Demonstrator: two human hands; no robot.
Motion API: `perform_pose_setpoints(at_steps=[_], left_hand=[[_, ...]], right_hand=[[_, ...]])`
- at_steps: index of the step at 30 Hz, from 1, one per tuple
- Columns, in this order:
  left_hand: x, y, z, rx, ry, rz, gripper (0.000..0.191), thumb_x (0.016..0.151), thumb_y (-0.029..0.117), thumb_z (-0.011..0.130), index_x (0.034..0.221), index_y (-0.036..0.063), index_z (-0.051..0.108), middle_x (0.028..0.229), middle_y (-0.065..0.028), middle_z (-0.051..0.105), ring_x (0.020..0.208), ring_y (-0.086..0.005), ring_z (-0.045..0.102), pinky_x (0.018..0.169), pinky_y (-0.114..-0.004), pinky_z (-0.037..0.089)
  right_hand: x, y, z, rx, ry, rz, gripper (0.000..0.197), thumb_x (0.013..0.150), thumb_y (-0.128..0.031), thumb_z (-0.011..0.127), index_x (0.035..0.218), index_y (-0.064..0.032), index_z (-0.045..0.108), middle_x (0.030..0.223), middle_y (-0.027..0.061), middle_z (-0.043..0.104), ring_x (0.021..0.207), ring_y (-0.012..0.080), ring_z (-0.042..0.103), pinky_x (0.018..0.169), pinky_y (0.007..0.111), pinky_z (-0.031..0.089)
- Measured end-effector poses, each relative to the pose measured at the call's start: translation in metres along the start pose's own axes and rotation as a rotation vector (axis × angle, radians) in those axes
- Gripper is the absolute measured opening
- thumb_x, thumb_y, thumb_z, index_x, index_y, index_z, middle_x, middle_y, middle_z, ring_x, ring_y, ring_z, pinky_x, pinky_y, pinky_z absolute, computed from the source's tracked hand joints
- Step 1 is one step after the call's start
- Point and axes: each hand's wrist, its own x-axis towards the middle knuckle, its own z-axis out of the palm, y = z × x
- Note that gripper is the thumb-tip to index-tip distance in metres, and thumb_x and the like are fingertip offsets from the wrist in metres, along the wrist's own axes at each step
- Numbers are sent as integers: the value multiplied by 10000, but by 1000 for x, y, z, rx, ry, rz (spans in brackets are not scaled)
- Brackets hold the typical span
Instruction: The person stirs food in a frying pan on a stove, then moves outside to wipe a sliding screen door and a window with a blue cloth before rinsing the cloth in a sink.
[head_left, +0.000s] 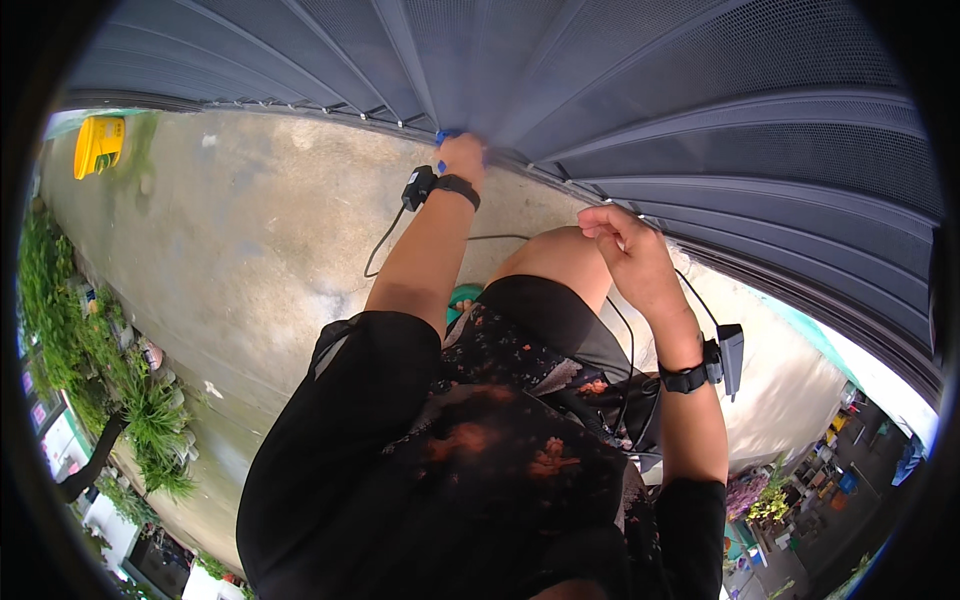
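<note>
A dark grey metal shutter or gate with mesh-like, ribbed panels (480, 67) fills the upper part of the view. My left hand (463, 156) is closed around a blue cloth or similar blue item (448, 136) and presses it near the panel's lower edge. Most of the blue item is hidden by the fingers. To the right, my right hand (622, 238) hangs above my knee with loosely curled fingers and nothing visible in it, close to the panel's bottom rail. Each wrist wears a black strap with a small device and a cable.
Concrete ground (247, 240) runs below the panel. A yellow bucket (99, 147) stands at the far left. Green plants (154, 420) line the left side. At the lower right are flowers (769, 502) and assorted clutter. A green shoe (465, 296) shows beside my leg.
</note>
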Motion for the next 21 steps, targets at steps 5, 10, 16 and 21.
perform_pose_setpoints(at_steps=[5,10,16,21], left_hand=[[8,-1,36,-235,238,-83,174,824,176,664,949,85,745,929,-150,733,916,-315,717,730,-434,546],[-21,30,-15,-151,167,-78,181,805,159,656,929,51,731,858,-134,715,908,-314,708,774,-392,552],[-52,31,-31,-781,106,-124,309,722,169,754,978,1,713,922,-156,731,899,-298,707,765,-360,540],[-54,35,-28,-324,14,-127,305,789,244,723,979,5,713,985,-142,738,930,-286,710,763,-348,540]], right_hand=[[-6,14,1,53,26,-8,253,933,58,493,1133,10,642,1037,117,706,992,192,681,896,299,521],[-8,33,1,66,129,-24,185,951,-30,552,1103,2,652,1004,172,719,956,290,708,822,348,554],[-11,38,-6,97,100,15,254,933,57,498,1138,6,638,1041,114,707,987,190,679,886,302,522],[-18,38,-6,68,82,-11,259,936,52,495,1147,5,639,1051,111,708,993,191,676,891,299,516]])
